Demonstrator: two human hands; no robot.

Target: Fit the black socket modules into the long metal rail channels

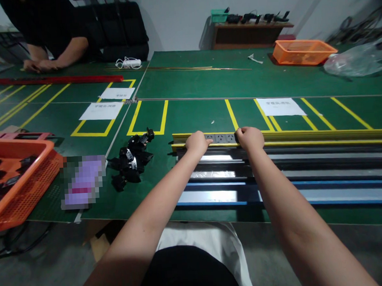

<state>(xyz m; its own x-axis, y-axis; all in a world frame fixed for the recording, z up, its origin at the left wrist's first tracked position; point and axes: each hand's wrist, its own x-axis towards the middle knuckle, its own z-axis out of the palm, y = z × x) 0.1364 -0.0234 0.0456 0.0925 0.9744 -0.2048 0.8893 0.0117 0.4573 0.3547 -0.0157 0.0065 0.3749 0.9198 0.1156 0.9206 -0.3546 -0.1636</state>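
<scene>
A long yellow rail runs across the table in front of me. Grey socket modules sit in a row in its channel, between my two hands. My left hand is closed over the rail near its left end, its thumb against the left end of the modules. Curled at the row's right end, my right hand is closed on the rail too; its fingertips are hidden. A pile of small black parts lies to the left of the rail.
Black and silver rails and a blue-edged rail lie nearer me. At left stand an orange basket of black parts and a blurred purple item. Another orange basket is far right. A person works beyond a red rail.
</scene>
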